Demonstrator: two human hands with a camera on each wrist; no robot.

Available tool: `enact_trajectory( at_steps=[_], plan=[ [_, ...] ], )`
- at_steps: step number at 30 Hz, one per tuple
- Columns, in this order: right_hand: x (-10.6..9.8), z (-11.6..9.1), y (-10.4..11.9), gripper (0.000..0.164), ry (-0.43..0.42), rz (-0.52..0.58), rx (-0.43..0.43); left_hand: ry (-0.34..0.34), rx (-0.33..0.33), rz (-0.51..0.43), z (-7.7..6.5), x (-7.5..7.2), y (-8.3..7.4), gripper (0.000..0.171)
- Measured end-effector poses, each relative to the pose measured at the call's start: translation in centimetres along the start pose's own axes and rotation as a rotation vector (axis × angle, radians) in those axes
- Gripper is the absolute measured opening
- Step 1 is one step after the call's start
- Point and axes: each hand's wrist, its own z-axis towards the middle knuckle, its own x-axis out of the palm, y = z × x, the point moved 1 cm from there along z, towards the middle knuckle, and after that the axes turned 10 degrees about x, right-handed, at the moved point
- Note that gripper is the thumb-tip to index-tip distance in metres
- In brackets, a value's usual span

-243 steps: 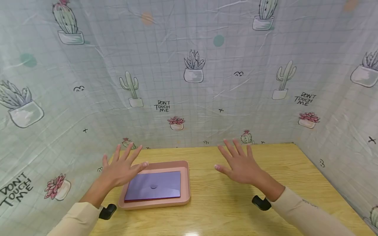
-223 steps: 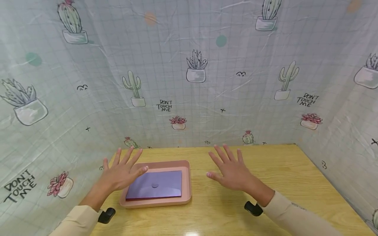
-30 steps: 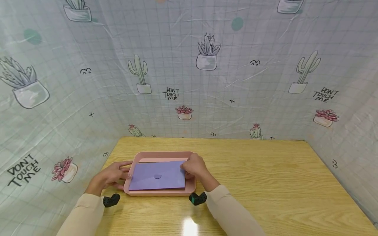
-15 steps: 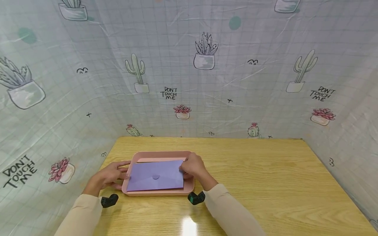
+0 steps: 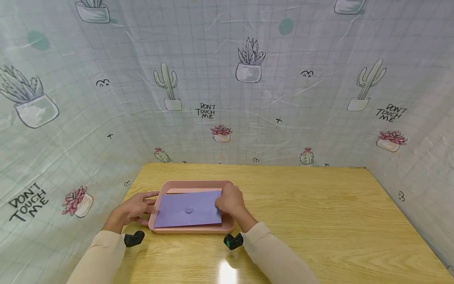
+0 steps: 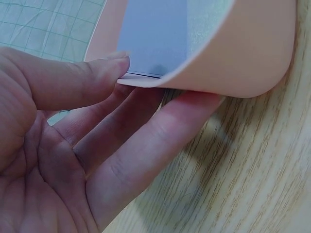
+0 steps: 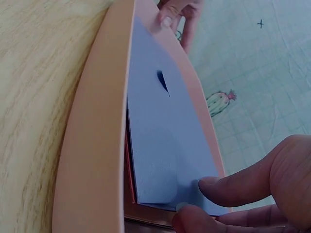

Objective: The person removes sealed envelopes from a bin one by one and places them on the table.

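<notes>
Both at work, head view, lower left-centre: my left hand (image 5: 136, 207) grasps left end of pink tray (image 5: 193, 232), my right hand (image 5: 230, 199) pinches right end of purple envelope (image 5: 188, 217). Eight seconds ago, both spread mid-air above table (image 5: 301, 217); envelope's right end now tilted up, rest inside tray. Handling has begun, I judge; envelope not yet out. Left wrist view: thumb over rim, fingers outside, mostly hidden from head. Right wrist view: red layer (image 7: 130, 174) peeks beneath envelope, left of centre; head hardly shows it.

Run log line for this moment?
left hand: pinches pink tray by rim | right hand: pinches purple paper by edge | paper: inside tray | tray: on wood-grain table
</notes>
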Motion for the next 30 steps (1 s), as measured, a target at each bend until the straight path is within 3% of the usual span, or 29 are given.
enact_trajectory(
  at_steps=[8, 15, 22, 30],
  plan=[
    [-0.1, -0.2, 0.5, 0.036, -0.082, -0.087, -0.052, -0.004, 0.000, 0.018, 0.0, 0.0, -0.1, 0.079],
    [-0.2, 0.3, 0.6, 0.055, -0.071, -0.117, -0.055, 0.001, 0.017, 0.012, 0.1, 0.0, 0.1, 0.079],
    [0.0, 0.6, 0.3, 0.025, -0.005, -0.033, 0.011, 0.009, 0.022, 0.007, 0.0, 0.0, -0.1, 0.078],
    [0.3, 0.7, 0.4, 0.032, -0.046, -0.099, 0.028, 0.003, 0.019, 0.001, -0.2, 0.1, -0.3, 0.078]
  ],
)
